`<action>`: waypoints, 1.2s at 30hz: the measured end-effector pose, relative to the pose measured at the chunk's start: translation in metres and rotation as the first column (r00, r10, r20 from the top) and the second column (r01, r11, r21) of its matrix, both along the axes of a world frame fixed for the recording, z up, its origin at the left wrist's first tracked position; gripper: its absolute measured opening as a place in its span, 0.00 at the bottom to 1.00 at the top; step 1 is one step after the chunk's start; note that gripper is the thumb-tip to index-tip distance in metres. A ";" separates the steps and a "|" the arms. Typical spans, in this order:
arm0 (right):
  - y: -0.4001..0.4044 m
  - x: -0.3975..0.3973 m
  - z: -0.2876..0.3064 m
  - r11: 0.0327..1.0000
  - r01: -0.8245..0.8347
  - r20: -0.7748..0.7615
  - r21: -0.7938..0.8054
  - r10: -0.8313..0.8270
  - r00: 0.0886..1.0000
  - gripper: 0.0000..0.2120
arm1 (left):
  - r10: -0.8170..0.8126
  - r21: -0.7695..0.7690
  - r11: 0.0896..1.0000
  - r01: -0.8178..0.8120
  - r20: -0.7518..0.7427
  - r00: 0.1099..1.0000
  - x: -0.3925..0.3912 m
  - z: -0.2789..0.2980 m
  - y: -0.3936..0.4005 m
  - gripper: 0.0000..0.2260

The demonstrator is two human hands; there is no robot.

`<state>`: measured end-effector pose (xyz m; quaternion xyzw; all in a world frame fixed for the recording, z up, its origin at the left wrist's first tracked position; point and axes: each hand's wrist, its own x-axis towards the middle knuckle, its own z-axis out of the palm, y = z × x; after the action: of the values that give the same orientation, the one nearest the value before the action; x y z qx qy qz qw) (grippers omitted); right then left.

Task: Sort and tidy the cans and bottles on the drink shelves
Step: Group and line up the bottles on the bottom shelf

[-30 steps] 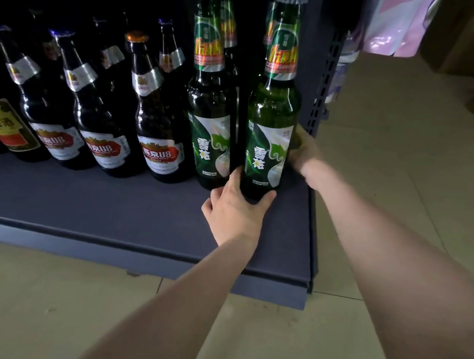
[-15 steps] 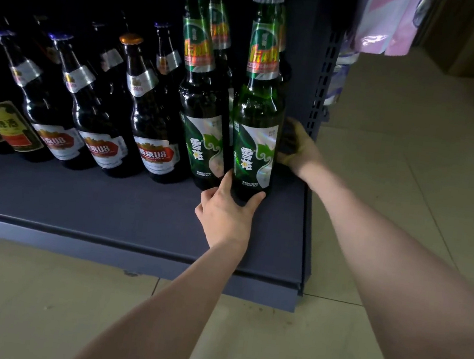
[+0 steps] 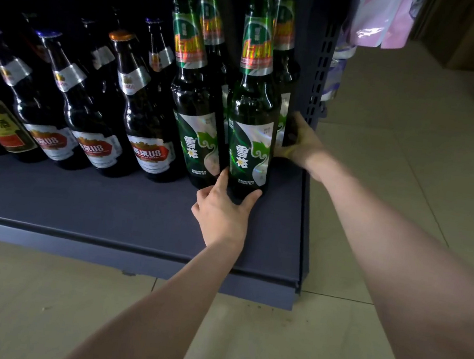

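A broad bare strip of the shelf (image 3: 81, 204) lies open in front of the bottles, while the brown bottles (image 3: 143, 125) and green bottles (image 3: 194, 131) stand shoulder to shoulder behind it, and the perforated upright (image 3: 319, 69) closes off the right end beside the last green bottle.

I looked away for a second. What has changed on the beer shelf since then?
Little. The front green bottle now stands closer to the neighbouring green bottle, apparently nudged left. The left hand still holds its base; the right hand still grips the bottle behind. The brown bottles are unmoved.
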<state>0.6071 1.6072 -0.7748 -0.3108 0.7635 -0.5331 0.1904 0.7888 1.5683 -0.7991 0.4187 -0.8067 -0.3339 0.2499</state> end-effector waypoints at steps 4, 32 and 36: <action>0.004 0.009 0.001 0.998 0.027 0.045 -0.050 -0.025 0.999 0.34 | -0.005 0.001 1.000 0.005 -0.008 1.000 0.000 0.000 0.001 0.30; 0.052 0.081 -0.006 0.986 0.053 0.086 -0.158 -0.039 0.996 0.29 | -0.033 -0.030 0.999 0.032 -0.028 0.999 -0.002 -0.006 -0.003 0.30; 0.047 0.095 0.003 0.976 0.036 0.101 -0.214 -0.015 0.995 0.18 | -0.054 -0.022 0.998 0.054 -0.026 0.998 0.000 -0.007 -0.004 0.32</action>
<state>0.7023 1.6539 -0.7717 -0.2930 0.6948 -0.6298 0.1861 0.7886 1.5639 -0.8058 0.3895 -0.8178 -0.3375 0.2561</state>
